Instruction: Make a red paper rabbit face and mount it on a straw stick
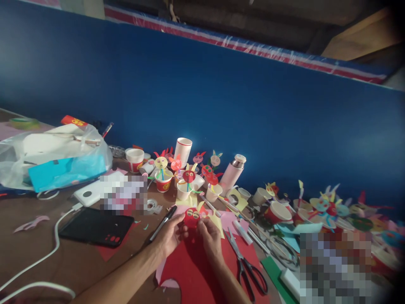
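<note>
Over a brown tabletop (28,257), as the head view shows, a round red paper face (191,220) with pale, dark-striped oval eyes and a pointed yellowish paper strip at its top sits between the two hands. Below it spreads a smooth red paper sheet (193,274) with a curved cutout in its lower left edge; black-handled scissors (245,266) lie across its right part, blades slightly parted. Behind stand a ribbed white paper cup (183,151) and a tilted, cylindrical pink thermos (232,176). The left hand (173,234) reaches in from the lower left, thumb and curled fingers pinching the face's left edge. The right hand (209,234), bent inward at the wrist, has its fingertips drawn together on the right edge. A slim black marker (164,220) lies just beside the left hand.
</note>
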A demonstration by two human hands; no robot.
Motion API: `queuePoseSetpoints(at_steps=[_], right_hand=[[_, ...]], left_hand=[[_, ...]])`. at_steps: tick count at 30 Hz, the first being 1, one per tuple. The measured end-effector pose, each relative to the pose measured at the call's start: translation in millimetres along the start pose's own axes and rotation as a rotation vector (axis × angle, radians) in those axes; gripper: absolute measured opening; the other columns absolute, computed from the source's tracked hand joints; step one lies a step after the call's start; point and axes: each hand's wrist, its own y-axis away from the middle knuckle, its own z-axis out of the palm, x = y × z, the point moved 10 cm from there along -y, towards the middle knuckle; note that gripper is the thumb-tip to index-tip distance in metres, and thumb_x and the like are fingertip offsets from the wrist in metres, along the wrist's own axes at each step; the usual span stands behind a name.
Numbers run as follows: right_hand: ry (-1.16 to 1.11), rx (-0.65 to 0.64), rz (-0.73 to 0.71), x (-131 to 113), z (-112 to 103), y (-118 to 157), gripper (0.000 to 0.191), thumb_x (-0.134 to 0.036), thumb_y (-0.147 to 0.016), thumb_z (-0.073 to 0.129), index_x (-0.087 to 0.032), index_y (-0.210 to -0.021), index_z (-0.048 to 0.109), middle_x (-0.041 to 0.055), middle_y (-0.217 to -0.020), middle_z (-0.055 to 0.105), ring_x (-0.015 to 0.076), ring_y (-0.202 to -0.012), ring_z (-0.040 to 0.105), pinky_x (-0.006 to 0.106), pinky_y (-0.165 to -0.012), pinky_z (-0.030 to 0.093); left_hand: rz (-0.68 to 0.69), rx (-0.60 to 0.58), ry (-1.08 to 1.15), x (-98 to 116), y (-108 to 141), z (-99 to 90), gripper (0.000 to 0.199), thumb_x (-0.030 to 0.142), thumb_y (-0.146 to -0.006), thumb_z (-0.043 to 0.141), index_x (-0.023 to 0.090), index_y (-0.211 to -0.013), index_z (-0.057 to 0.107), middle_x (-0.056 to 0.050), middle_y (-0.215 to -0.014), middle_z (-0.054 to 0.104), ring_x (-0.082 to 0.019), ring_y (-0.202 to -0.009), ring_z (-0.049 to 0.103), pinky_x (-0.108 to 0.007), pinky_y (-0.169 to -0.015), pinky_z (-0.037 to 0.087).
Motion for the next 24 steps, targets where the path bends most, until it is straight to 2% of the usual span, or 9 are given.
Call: queuePoseSetpoints(at_steps=[5,11,17,24], right_hand=[[0.007,0.0,-0.006,-5.4,1.0,1.2,0.024,-0.038,-0.078,0.054,-0.017,-0.066,0.054,-0.0048,-0.054,0.048,0.0091,-0.045,0.043,0.021,-0.045,0.037],[0.036,0.033,-0.027,-8.7,-3.4,1.0,0.021,-0.035,-0.079,0.054,-0.017,-0.069,0.054,-0.004,-0.057,0.048,0.0095,-0.05,0.043,0.021,-0.048,0.037],[0.08,0.066,-0.077,-22.6,-15.0,-4.3,0.026,-0.039,-0.077,0.057,-0.016,-0.064,0.055,-0.0038,-0.054,0.047,0.0104,-0.052,0.041,0.021,-0.051,0.034],[0.098,0.127,-0.119,-42.2,-34.0,-6.6,0.029,-0.041,-0.079,0.055,-0.017,-0.063,0.052,-0.0042,-0.055,0.045,0.0101,-0.053,0.039,0.021,-0.052,0.032]], left_hand=[[0.004,-0.035,-0.007,1.0,1.8,5.2,0.022,0.022,-0.067,0.07,0.016,-0.08,0.053,0.004,-0.06,0.054,-0.007,-0.046,0.051,-0.019,-0.043,0.042],[0.009,-0.021,-0.002,1.9,3.4,6.1,0.023,0.023,-0.067,0.069,0.017,-0.081,0.052,0.004,-0.061,0.053,-0.008,-0.047,0.051,-0.021,-0.043,0.041],[-0.026,-0.047,0.011,-2.4,4.9,6.7,0.016,0.024,-0.073,0.062,0.014,-0.083,0.055,0.001,-0.066,0.057,-0.007,-0.048,0.049,-0.021,-0.044,0.04],[-0.024,-0.115,-0.03,-7.5,6.3,9.8,0.015,0.027,-0.075,0.056,0.012,-0.077,0.056,-0.001,-0.066,0.056,-0.007,-0.049,0.048,-0.021,-0.045,0.039]])
